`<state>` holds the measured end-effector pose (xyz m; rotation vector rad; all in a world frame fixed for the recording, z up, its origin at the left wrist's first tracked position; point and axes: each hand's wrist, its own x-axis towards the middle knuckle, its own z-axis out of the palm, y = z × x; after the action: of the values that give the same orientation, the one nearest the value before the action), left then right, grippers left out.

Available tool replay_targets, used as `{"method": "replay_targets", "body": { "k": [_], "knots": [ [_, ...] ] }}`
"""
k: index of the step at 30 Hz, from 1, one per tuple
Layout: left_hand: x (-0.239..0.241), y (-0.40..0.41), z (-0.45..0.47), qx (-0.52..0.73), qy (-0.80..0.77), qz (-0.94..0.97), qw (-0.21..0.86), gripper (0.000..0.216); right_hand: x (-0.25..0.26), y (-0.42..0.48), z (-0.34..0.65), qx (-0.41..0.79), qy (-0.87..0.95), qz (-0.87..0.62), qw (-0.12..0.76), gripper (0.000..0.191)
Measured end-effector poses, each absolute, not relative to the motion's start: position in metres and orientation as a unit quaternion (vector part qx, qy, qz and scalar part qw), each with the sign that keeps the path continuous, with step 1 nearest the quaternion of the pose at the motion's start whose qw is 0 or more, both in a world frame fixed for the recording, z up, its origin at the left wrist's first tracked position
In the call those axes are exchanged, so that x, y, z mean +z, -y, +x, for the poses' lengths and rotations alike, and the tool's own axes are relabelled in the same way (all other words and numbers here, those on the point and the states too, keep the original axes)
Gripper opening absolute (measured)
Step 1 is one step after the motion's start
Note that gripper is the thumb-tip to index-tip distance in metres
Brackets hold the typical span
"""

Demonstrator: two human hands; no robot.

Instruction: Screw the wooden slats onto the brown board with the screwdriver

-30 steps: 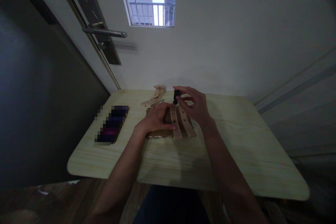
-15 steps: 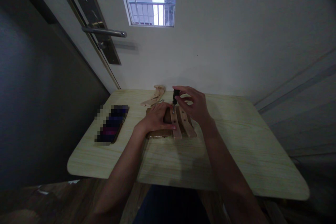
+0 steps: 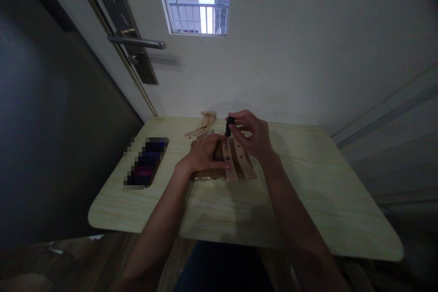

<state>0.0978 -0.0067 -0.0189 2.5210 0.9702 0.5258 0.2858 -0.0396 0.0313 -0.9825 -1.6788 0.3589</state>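
Note:
My right hand (image 3: 252, 133) pinches the black handle of a small screwdriver (image 3: 228, 128), which stands nearly upright. Its metal tip meets the upper part of a pale wooden strip with holes (image 3: 230, 164), at what looks like a screw. My left hand (image 3: 205, 153) holds that strip down, thumb on its lower half and fingertips by its upper end. A second wooden strip (image 3: 243, 160) with holes lies just to the right, beneath my right hand. Under both strips is a brown block with a shiny wrapping (image 3: 208, 174), partly covered by my left hand.
Behind my left hand lies another pale wooden piece (image 3: 205, 123) with a thin rod-like bit beside it. A phone (image 3: 147, 164), its screen blurred out, rests on the table (image 3: 308, 219) at left. A door with a metal handle (image 3: 143, 43) rises directly behind the table.
The fingers of my right hand have shifted slightly around the screwdriver handle, and its top has moved a little to the right. My left hand and the strips stay put.

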Motion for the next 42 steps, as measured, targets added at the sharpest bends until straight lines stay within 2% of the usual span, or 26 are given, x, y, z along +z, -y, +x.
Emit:
{"method": "replay_targets", "body": {
  "k": [8, 16, 30, 42],
  "knots": [
    [-0.020, 0.006, 0.099, 0.180, -0.357, 0.898, 0.185, 0.074, 0.028, 0.033, 0.285, 0.116, 0.724, -0.403, 0.548, 0.021],
    [-0.015, 0.009, 0.100, 0.176, -0.357, 0.896, 0.197, 0.073, 0.030, 0.038, 0.284, 0.176, 0.723, -0.379, 0.550, 0.025],
    [-0.022, 0.005, 0.099, 0.192, -0.347, 0.898, 0.189, 0.073, 0.027, 0.032, 0.285, 0.135, 0.725, -0.395, 0.548, 0.025],
    [-0.021, 0.004, 0.098, 0.188, -0.339, 0.900, 0.199, 0.071, 0.029, 0.035, 0.290, 0.175, 0.728, -0.398, 0.531, 0.025]
  ]
}}
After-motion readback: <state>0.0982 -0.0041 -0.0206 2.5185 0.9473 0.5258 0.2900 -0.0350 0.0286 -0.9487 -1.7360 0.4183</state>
